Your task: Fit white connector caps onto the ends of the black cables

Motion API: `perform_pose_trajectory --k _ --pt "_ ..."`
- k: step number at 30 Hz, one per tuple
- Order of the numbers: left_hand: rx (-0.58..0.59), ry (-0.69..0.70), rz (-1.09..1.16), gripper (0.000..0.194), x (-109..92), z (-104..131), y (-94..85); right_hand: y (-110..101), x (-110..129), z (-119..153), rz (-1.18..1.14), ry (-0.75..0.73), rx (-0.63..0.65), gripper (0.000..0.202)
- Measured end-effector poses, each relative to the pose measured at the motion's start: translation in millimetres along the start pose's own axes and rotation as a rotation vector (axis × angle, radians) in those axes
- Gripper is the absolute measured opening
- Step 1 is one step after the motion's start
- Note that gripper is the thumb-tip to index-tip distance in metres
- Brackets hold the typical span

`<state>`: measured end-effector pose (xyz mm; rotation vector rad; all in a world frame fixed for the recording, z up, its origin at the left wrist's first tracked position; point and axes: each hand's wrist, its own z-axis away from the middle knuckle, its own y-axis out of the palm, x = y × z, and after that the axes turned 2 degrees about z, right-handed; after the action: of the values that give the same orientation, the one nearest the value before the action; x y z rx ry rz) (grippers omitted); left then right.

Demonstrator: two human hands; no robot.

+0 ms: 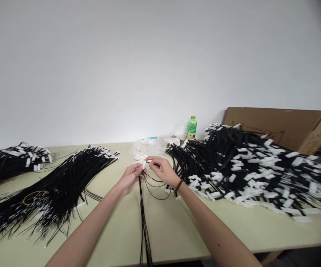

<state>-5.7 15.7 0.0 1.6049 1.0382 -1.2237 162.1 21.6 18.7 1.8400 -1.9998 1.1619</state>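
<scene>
**So, getting fiddly with a white connector (144,164)**

Pinching that connector in the left hand (132,175), fingers closed narrow, with a bunch of black wires (141,202) hanging down below. Gripping a thin black wire (148,162) right beside it in the right hand (162,170), thumb and fingertips together. Can't tell if plugged in. Holding everything over mid-table (115,230), near a clear bag (156,147) of white parts. Also spotting a left wire pile (62,185), a right wire pile (249,167), plus a green-capped bottle (192,129).
</scene>
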Motion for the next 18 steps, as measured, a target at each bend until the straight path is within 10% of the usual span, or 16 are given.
perform_pose_trajectory --k 10,18 --pt "-0.164 -0.057 0.199 0.017 0 -4 -2.6 8 -6 5 0.516 -0.173 -0.211 0.013" --pt "-0.313 -0.067 0.403 0.011 -5 -8 -4.8 17 -1 10 0.683 -0.399 -0.057 0.02"
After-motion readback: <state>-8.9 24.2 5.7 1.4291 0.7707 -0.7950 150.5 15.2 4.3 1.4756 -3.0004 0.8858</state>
